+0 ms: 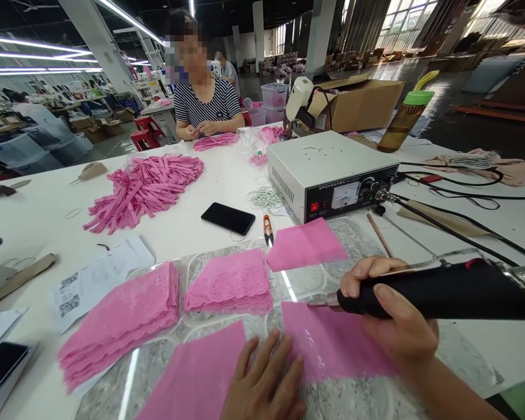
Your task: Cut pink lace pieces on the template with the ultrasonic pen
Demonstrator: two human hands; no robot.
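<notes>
My right hand [396, 321] grips a black corded ultrasonic hand tool [446, 289] with a metal tip. That tip rests on or just over the upper edge of a flat pink fabric piece [328, 344]. My left hand [266, 379] lies with fingers spread, its fingertips at the left edge of this piece. Under and left of that hand is another flat pink piece [192, 373]. Behind them sit two piles of pink lace-edged pieces, a larger left pile [122, 318] and a smaller middle pile [231, 280]. One more plain pink piece [306, 244] lies behind the tool tip.
A grey control box [332, 169] with a dial stands behind, cabled toward the right. Nearby lie orange thread snips [268, 229], a black phone [228, 218] and a heap of pink strips [149, 189]. A bottle [405, 122] stands behind the box. A person [207, 105] sits across the table.
</notes>
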